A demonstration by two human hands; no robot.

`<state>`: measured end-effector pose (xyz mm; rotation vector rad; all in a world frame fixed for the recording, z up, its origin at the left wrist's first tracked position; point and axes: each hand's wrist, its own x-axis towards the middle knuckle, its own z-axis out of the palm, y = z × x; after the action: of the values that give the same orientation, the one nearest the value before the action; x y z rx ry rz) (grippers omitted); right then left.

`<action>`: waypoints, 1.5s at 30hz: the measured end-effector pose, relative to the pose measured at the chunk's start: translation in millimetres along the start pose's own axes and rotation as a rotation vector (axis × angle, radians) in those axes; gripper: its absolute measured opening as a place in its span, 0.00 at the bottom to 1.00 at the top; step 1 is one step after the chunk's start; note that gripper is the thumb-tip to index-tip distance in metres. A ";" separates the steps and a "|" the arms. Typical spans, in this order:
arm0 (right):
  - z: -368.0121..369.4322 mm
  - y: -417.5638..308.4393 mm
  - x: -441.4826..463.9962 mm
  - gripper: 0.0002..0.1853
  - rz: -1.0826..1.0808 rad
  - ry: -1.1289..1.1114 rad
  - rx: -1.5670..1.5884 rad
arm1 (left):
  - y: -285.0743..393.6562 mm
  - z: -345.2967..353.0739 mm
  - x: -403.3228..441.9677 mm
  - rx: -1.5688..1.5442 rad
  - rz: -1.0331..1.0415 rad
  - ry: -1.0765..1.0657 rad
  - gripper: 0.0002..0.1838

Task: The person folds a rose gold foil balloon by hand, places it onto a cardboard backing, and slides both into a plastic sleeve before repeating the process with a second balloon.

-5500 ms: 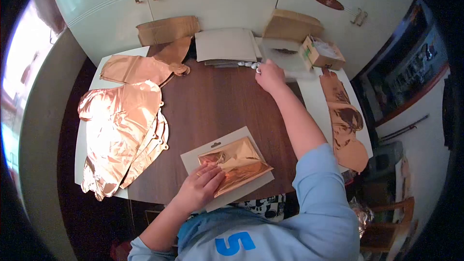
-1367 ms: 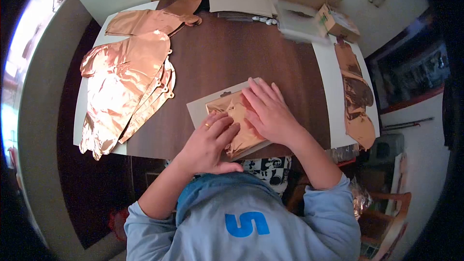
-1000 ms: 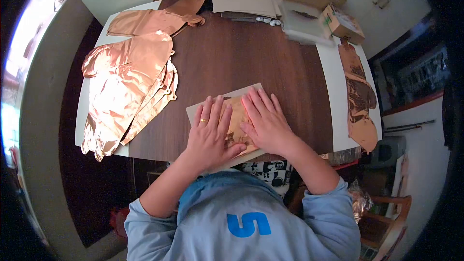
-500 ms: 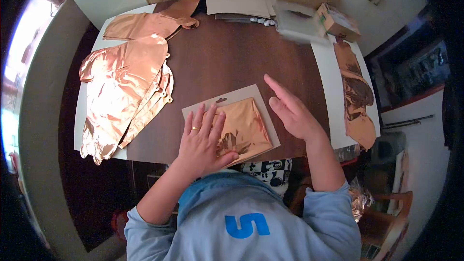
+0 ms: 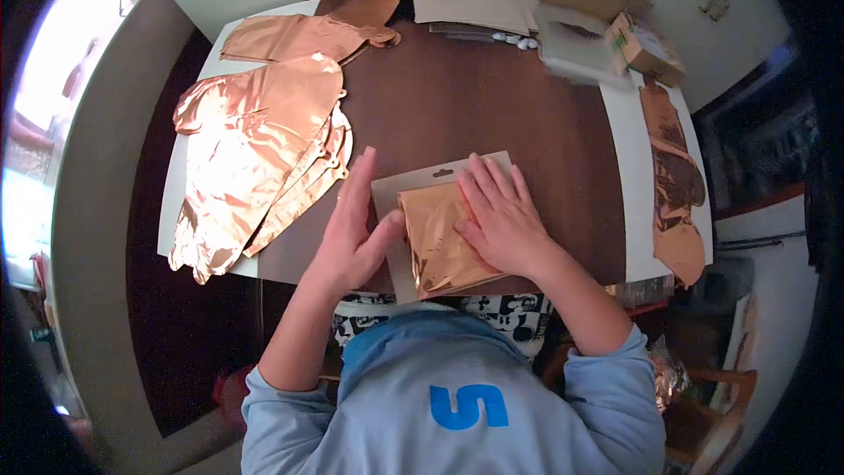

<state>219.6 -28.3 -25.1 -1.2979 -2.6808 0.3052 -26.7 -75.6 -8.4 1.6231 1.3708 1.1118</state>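
A folded copper-coloured foil sheet [image 5: 438, 233] lies on a pale card [image 5: 385, 196] with a hanger slot, near the table's front edge. My right hand [image 5: 510, 224] rests flat on the right part of the foil, fingers spread and pointing away from me. At the card's left edge my left hand [image 5: 353, 227] is turned on its side, thumb apart from the fingers and close to the foil's left edge, holding nothing.
Large copper foil pieces [image 5: 255, 136] spread over the table's left side, with more foil [image 5: 294, 38] behind. A card stack [image 5: 470, 4], clear plastic sleeves [image 5: 571, 44] and a small box [image 5: 646, 53] stand at the back. Another foil strip [image 5: 673, 176] lies on the right.
My right hand has come back down onto the foil from beside the card. My left hand has lifted off the foil and turned on its side at the left edge. The view has shifted slightly.
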 end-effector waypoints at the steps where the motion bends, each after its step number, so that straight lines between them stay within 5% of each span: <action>1: -0.5 -0.5 0.5 0.37 0.004 -0.003 0.003 | 4.3 -2.2 -0.5 0.160 0.051 -0.028 0.41; 4: -2.7 -2.0 1.2 0.37 0.017 -0.002 0.000 | 19.4 9.7 1.2 0.570 0.235 -0.130 0.37; 8: -2.7 -0.9 2.8 0.36 0.022 0.017 -0.014 | 10.2 44.0 1.5 0.807 0.395 -0.213 0.44; 12: -2.6 3.8 1.6 0.35 0.016 0.019 0.027 | -6.4 41.7 -0.8 0.767 0.319 -0.155 0.42; 15: -5.3 5.7 1.9 0.36 0.000 0.013 0.054 | 7.6 22.3 4.4 0.394 0.078 -0.143 0.38; 16: -4.3 4.8 2.0 0.36 0.001 0.015 0.050 | 8.7 16.9 10.0 0.413 0.150 -0.052 0.33; 19: -4.8 3.3 4.3 0.36 -0.003 0.021 0.029 | 25.0 -8.2 34.0 0.052 -0.365 -0.168 0.28; 20: -5.6 3.0 4.1 0.36 -0.005 0.018 0.023 | 30.7 -13.9 40.9 0.074 -0.397 -0.213 0.25; 27: -3.0 3.5 3.8 0.36 -0.012 0.009 -0.016 | 2.8 -17.2 67.4 0.200 -0.365 -0.422 0.24; 30: -2.1 3.6 5.4 0.36 0.002 0.000 -0.029 | 6.7 -19.8 70.6 0.064 -0.544 -0.486 0.23; 45: -13.7 -15.9 3.2 0.36 -0.037 0.009 0.012 | 6.0 10.4 40.2 -0.069 -0.616 -0.154 0.25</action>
<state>208.6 -33.8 -7.8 -1.2424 -2.6875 0.3100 -12.5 -37.0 -0.3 1.0895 1.5581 0.6434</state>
